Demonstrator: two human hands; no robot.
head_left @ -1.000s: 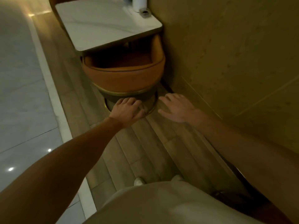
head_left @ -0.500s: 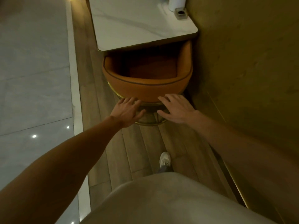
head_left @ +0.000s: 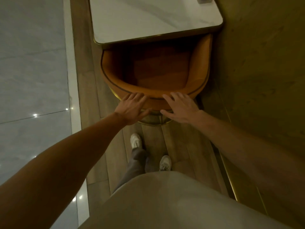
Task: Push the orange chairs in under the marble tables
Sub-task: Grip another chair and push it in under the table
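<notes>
The left hand (head_left: 132, 108) lies flat against the curved back of the orange chair (head_left: 160, 70), fingers straight and slightly spread, clasping nothing. The chair stands straight ahead of both hands, its front tucked beneath the near edge of the marble table (head_left: 148, 19), so the push should run directly away from the body, parallel to the wall (head_left: 264, 63). The right hand (head_left: 181, 108) presses likewise, equally near. The chair's base is mostly hidden behind the hands; how far the seat reaches under the tabletop cannot be seen.
</notes>
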